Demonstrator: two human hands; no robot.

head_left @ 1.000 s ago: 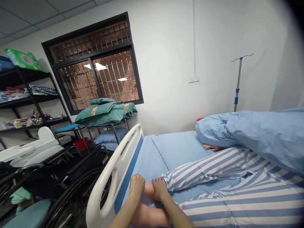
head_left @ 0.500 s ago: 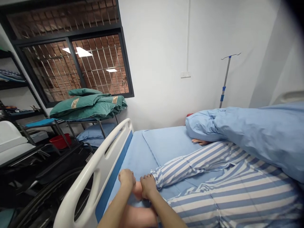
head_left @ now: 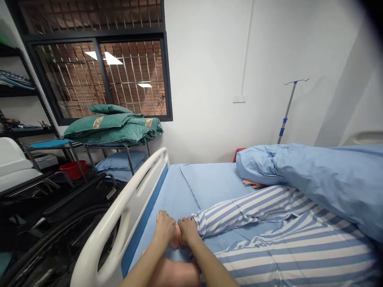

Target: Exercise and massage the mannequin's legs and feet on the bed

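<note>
A figure in blue-and-white striped trousers lies on the bed, and I cannot tell whether it is a person or a manikin. My left hand is closed around the far foot, its fingers over the top. Just beside it, my right hand grips the ankle at the trouser cuff. Little of that foot shows between my hands. Below my forearms lies the near lower leg, bare and partly hidden by them.
A white bed end board rises close on my left. Blue bedding covers the figure's upper part, with a hand showing at its edge. Beyond stand a wheelchair, a rack with green quilts and a drip pole.
My left hand has shifted slightly right, closer to my right hand. Both hands remain on the far foot and ankle. The camera view has tilted slightly.
</note>
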